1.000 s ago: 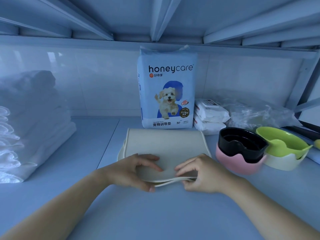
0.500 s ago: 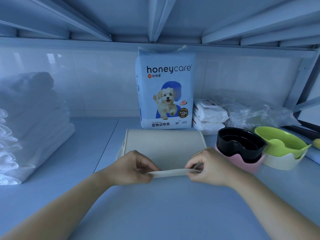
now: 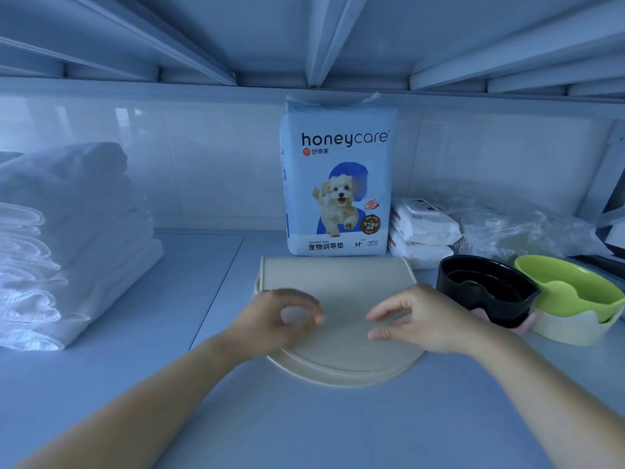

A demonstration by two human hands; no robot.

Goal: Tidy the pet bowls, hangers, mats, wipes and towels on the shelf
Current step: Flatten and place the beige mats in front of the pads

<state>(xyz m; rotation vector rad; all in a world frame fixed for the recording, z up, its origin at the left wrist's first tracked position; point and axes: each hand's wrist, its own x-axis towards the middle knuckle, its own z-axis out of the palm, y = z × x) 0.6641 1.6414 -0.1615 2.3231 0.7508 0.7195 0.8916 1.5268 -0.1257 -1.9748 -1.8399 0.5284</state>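
A beige folded mat [image 3: 338, 289] lies flat on the shelf in front of the honeycare pad pack [image 3: 338, 177]. My left hand [image 3: 280, 316] hovers over its left front part with fingers loosely curled, holding nothing. My right hand [image 3: 422, 319] hovers over the right front part, fingers relaxed and apart, also holding nothing. Two white wipes packs [image 3: 422, 228] are stacked to the right of the pad pack. A black bowl [image 3: 483, 292] sits nested in a pink one [image 3: 526, 324], and a green bowl [image 3: 571, 289] nests in a cream one [image 3: 568, 328]. Folded white towels [image 3: 64, 245] are stacked at the left.
A crumpled clear plastic bag [image 3: 527, 228] lies at the back right behind the bowls. The shelf surface [image 3: 304, 418] stretches toward me. The upper shelf's ribs [image 3: 324, 38] hang low overhead, and a tiled wall closes the back.
Both hands let go of the mat's front edge, which they had pinched and lifted. The mat now lies flat, and the hands hover just above it.
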